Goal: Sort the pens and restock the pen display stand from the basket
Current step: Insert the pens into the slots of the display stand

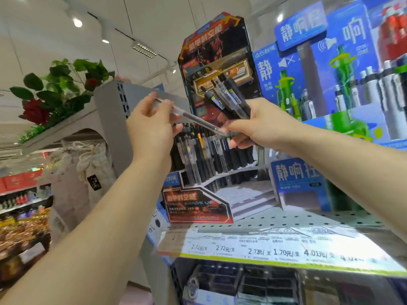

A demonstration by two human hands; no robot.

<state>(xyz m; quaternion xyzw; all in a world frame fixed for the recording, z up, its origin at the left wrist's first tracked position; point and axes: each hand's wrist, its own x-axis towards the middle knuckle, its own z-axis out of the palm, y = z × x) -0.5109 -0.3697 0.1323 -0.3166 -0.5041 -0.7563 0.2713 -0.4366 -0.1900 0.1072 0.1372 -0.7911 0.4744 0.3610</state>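
My right hand grips a bunch of dark pens before the display stand; my left hand pinches one clear pen, its tip touching the right fingers.

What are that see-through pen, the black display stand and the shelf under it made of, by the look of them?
The see-through pen looks like clear plastic: its dark refill shows through the barrel. The black display stand seems to be printed cardboard, with flat folded panels and cut edges. The shelf looks like pale painted metal, punched with rows of small holes.
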